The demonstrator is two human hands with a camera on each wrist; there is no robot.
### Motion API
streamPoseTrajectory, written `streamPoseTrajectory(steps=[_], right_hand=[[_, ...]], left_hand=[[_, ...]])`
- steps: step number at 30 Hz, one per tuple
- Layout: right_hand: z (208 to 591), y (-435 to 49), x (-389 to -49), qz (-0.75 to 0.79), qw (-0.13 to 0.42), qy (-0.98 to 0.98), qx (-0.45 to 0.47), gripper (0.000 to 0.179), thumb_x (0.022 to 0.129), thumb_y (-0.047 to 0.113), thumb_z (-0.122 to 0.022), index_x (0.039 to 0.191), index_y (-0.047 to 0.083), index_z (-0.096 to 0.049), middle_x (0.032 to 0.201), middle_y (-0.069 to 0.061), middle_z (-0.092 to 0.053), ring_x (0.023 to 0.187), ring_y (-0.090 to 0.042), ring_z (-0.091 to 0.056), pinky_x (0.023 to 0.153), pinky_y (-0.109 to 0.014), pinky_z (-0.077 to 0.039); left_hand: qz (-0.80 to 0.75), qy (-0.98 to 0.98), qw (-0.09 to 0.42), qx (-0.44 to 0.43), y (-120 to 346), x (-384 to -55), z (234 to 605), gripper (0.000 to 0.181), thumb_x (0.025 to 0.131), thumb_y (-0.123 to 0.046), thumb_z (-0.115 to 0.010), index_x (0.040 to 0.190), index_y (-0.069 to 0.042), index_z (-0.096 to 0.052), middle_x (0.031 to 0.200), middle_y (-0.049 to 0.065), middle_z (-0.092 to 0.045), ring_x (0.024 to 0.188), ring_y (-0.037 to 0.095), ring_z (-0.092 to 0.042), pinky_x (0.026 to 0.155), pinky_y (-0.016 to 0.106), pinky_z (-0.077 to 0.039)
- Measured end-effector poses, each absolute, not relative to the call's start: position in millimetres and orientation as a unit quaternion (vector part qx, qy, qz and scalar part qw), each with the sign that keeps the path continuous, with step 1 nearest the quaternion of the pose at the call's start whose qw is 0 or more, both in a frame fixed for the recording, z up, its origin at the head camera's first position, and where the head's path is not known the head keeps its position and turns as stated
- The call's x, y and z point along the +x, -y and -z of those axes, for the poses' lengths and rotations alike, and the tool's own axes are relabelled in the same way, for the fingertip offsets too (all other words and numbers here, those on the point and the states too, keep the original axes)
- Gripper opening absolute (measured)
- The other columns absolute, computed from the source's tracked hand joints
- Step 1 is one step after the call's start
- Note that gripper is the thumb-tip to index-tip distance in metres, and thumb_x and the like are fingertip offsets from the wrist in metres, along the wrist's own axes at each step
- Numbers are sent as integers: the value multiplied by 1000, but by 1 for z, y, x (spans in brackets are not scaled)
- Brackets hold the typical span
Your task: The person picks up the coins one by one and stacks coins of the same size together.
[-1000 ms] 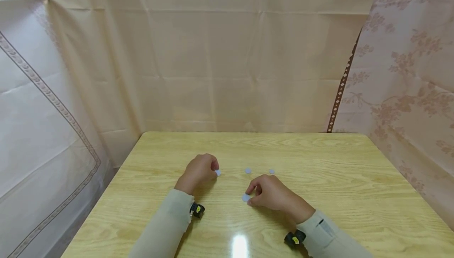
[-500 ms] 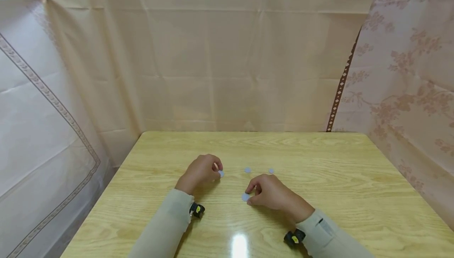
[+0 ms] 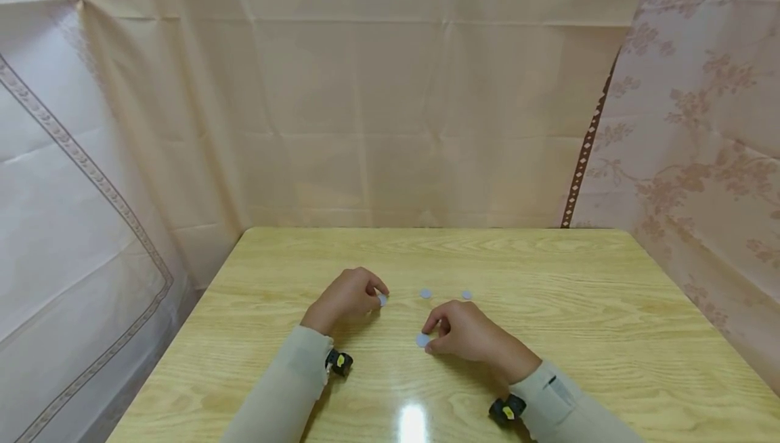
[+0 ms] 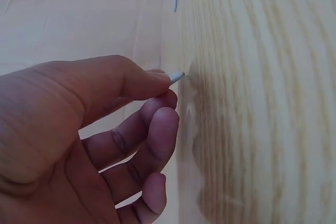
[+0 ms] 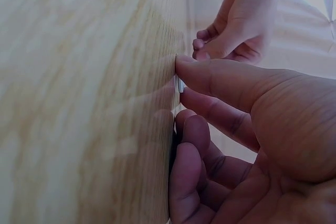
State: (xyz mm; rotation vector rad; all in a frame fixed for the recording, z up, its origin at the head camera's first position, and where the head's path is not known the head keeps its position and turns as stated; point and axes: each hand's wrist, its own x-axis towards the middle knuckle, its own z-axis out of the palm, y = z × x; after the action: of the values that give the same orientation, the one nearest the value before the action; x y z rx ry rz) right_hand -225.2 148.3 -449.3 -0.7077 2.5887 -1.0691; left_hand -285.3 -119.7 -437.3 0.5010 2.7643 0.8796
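My left hand (image 3: 349, 296) pinches a small white disc (image 3: 382, 300) between thumb and index finger. In the left wrist view that disc (image 4: 177, 77) is tilted, its lower edge at or just above the wood; contact is hard to tell. Nearer the front, my right hand (image 3: 466, 331) holds a second white disc (image 3: 422, 340) by its edges, thumb on one side and index finger on the other. This one lies flat on the table, and only a sliver of the disc (image 5: 181, 85) shows in the right wrist view.
Two more white discs lie flat toward the back, one in the middle (image 3: 426, 293) and one to its right (image 3: 466, 294). The wood-grain table (image 3: 548, 273) meets a beige curtain (image 3: 402, 124) behind, with patterned cloths at both sides.
The left hand has shifted slightly to the right, its pinched disc moving along with it. My right hand and the other discs stay where they were.
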Motion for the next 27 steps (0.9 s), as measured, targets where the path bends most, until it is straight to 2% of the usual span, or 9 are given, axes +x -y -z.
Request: streamPoseTrajectory(steps=[5,12,19,27], right_hand=[[449,-150,-226,367,126,-889,-245,17,85,18,-86,99,15,-77,68,2,-63,58,-8,-52,53,-23,-43],[450,-150,-227,367,125,-888,-248,17,86,18,-86,100,15,-77,68,2,-63,58,-8,-52,53,-22,-42],[452,-149,-228,374,128,-886,-243,16,85,18,-86,98,16,-77,68,1,-63,59,-9,-52,53,-22,-42],[452,-150,-228,371,133,-887,-240,16,85,19,-86,98,16,-77,68,1,-63,58,-9,-52,53,-22,-42]], left_hand=[[-299,-935,103,163,120,-285,436,17,90,-11,-77,106,-17,-80,98,1,-71,87,17,-63,77,35,-56],[-303,-933,102,169,120,-284,435,19,85,-9,-84,102,-14,-79,89,-1,-68,80,17,-61,71,31,-53],[-314,-929,88,176,120,-285,433,18,82,-14,-88,97,-15,-78,85,-3,-68,78,16,-60,73,32,-52],[-344,-916,85,188,119,-280,428,16,85,-19,-87,95,-19,-75,90,-3,-68,79,15,-63,70,34,-52]])
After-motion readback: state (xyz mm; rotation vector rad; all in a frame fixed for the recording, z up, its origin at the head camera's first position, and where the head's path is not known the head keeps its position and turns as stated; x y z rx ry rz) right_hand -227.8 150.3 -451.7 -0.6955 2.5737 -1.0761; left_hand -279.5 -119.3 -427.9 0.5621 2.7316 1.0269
